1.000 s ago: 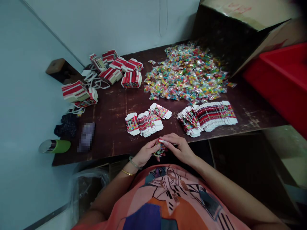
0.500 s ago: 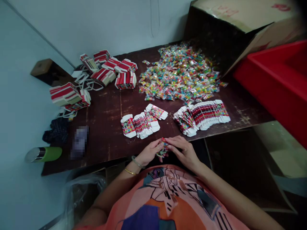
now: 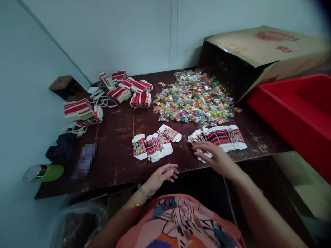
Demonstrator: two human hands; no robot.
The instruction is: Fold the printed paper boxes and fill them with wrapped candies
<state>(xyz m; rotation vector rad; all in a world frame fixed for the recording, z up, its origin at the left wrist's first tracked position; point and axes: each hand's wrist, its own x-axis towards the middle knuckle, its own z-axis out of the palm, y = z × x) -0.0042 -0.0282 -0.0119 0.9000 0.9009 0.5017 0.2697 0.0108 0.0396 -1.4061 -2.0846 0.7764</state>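
Observation:
My left hand (image 3: 161, 177) hovers at the table's front edge, palm turned inward, fingers loosely stretched and nothing in them. Over the left end of a long row of flat printed candy boxes (image 3: 227, 136) is my right hand (image 3: 216, 155). Its fingers are apart and hold nothing that I can see; whether the fingertips touch the boxes I cannot tell. A shorter row of the same small boxes (image 3: 155, 144), red and white with open flaps, lies beyond my left hand. Behind both rows spreads a heap of clear candy packets (image 3: 193, 98) with colourful sweets.
Bundles of red-and-white flat boxes (image 3: 141, 100) and white straps (image 3: 103, 100) occupy the back left. A green bottle (image 3: 53, 173), dark cloth (image 3: 60, 146) and blurred item (image 3: 85, 162) lie left. A cardboard carton (image 3: 248, 48) and red bin (image 3: 287, 103) stand right.
The small printed box held between both hands is gone from them. My right hand has moved right and forward to the long row; my left has opened. The view has tilted up.

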